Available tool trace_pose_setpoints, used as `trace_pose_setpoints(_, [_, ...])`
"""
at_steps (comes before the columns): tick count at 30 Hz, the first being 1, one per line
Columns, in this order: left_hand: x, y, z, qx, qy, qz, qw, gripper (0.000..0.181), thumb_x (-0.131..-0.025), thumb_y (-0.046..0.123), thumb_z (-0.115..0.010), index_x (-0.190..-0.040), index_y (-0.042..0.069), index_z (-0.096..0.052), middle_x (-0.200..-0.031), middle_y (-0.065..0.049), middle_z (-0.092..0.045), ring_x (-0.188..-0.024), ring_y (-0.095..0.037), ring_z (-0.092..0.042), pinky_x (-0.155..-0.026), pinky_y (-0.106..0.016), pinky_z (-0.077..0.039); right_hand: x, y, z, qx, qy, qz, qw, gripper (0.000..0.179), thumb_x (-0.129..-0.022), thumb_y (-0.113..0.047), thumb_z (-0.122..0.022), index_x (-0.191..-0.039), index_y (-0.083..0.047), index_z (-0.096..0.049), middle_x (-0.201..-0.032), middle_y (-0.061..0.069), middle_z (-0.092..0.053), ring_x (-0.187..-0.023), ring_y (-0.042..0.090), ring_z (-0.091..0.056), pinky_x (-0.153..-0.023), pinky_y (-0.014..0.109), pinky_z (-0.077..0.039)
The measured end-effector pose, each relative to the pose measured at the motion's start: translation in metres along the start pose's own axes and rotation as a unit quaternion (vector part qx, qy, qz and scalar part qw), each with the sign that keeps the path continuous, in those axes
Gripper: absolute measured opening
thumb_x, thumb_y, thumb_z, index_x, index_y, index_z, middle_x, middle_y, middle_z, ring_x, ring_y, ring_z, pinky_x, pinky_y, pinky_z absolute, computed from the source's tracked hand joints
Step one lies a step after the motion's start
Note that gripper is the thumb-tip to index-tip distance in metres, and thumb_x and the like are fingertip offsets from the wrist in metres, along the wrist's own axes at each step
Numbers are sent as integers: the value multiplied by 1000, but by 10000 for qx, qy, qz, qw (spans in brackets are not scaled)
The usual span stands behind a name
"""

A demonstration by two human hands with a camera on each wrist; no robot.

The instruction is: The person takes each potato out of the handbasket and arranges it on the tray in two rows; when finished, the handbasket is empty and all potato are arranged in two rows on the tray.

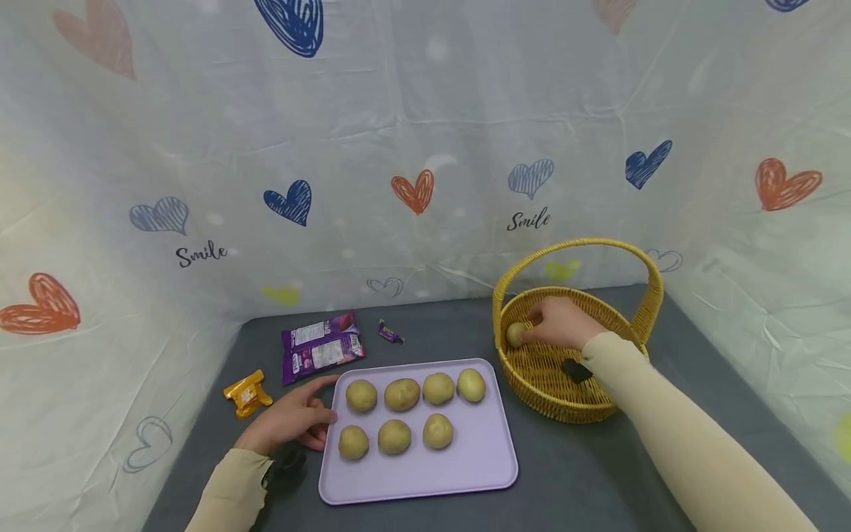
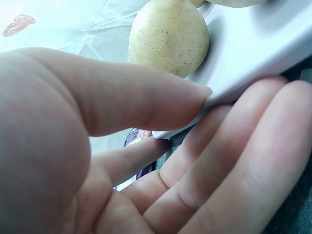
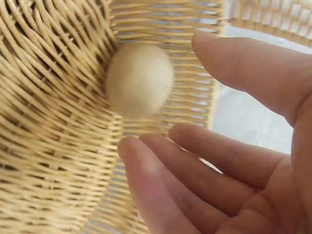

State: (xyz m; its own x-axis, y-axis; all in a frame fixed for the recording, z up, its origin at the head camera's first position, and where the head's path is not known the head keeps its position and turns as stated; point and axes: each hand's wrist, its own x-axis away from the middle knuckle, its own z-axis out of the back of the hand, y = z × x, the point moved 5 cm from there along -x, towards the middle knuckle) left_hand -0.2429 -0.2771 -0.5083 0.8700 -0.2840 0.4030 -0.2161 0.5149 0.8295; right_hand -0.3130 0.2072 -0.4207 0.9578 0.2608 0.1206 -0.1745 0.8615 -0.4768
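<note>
Several potatoes [image 1: 394,437] sit in two rows on a lilac tray [image 1: 479,465]. At the tray's left edge is my left hand [image 1: 292,415]; in the left wrist view its thumb lies on the rim and its curled fingers meet the outer side and underside. One potato [image 3: 140,81] lies against the inner wall of a yellow wicker basket [image 1: 565,414]. My right hand [image 1: 564,323] reaches into that basket, thumb and fingers spread around the potato's near side. A gap shows between fingertips and potato in the right wrist view.
Purple snack packets [image 1: 322,346] and a small purple-wrapped candy [image 1: 390,332] lie behind the tray. An orange wrapped snack [image 1: 248,393] is to the left. The basket's tall handle [image 1: 585,241] arches over it. A white curtain [image 1: 399,89] printed with hearts hangs behind the grey table.
</note>
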Motion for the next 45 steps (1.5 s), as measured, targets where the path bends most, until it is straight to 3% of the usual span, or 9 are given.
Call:
trace_pose_setpoints(2, [0, 0, -1, 38, -9, 10, 10000, 85, -99, 16, -75, -170, 10, -29, -85, -11, -65, -65, -19, -69, -66, -43, -69, -8, 3, -5, -102, -79, -78, 9999, 41, -93, -39, -83, -108, -1, -79, -101, 14, -77, -92, 30, -71, -80, 45, -61])
trace_pose_setpoints(5, [-1, 0, -3, 77, -42, 11, 10000, 84, -99, 17, -75, -169, 11, -30, -85, -11, -65, -66, -18, -69, -67, -43, -70, -16, 6, -12, -306, -186, -174, 9992, 32, -90, -33, -85, -75, -13, -65, -68, -1, -51, -64, 16, -44, -59, 32, -39])
trace_pose_setpoints(7, [-2, 0, -4, 63, -42, 6, 10000, 83, -99, 18, -76, -169, 12, -31, -85, -12, -66, -65, -18, -70, -67, -43, -70, -20, 8, -16, -419, -259, -213, 9986, 44, -89, -28, -84, -65, -18, -49, -63, -4, -31, -60, 14, -28, -57, 30, -27])
trace_pose_setpoints(11, [-3, 0, -4, 6, -17, 7, 10000, 82, -99, 18, -76, -168, 13, -32, -85, -12, -66, -65, -19, -69, -67, -43, -70, -23, 9, -20, -426, -281, -174, 9985, 47, -88, -23, -83, -62, -22, -44, -60, -7, -29, -57, 12, -26, -55, 28, -25])
trace_pose_setpoints(20, [-3, 1, -4, 13, 0, -19, 10000, 81, -99, 18, -75, -168, 13, -32, -85, -12, -66, -65, -19, -69, -67, -43, -70, -23, 11, -16, -285, -216, -180, 9992, 19, -85, -24, -87, -77, -14, -74, -67, -7, -52, -68, 15, -44, -63, 30, -39])
trace_pose_setpoints(26, [-2, -1, -1, 15, 72, -1, 10000, 81, -99, 17, -75, -168, 14, -33, -84, -12, -65, -65, -19, -69, -67, -44, -70, -19, 9, -13, -268, -148, -166, 9994, 24, -82, -25, -91, -79, -11, -71, -71, -4, -55, -70, 16, -48, -63, 31, -42])
trace_pose_setpoints(30, [-1, -2, -1, 26, 70, 15, 10000, 81, -99, 17, -75, -168, 13, -33, -84, -12, -65, -65, -19, -69, -67, -43, -70, -12, 6, -12, -251, -59, -63, 9996, 31, -82, -25, -91, -101, -3, -80, -91, 5, -75, -84, 21, -65, -75, 39, -58])
trace_pose_setpoints(37, [-1, -1, 2, 49, 117, 70, 9999, 81, -98, 16, -75, -168, 14, -35, -84, -12, -65, -65, -20, -69, -66, -44, -70, 14, -13, 2, -249, 399, 337, 9983, 44, -83, -29, -91, -117, -4, -80, -112, 11, -81, -106, 30, -73, -93, 52, -61])
trace_pose_setpoints(45, [-1, -3, 3, 14, 137, 67, 9999, 82, -98, 16, -75, -168, 14, -33, -85, -12, -65, -66, -20, -68, -66, -43, -70, 53, -36, -1, -1012, 731, 367, 9915, 45, -84, -32, -92, -120, -10, -77, -112, 6, -80, -103, 22, -78, -84, 40, -66])
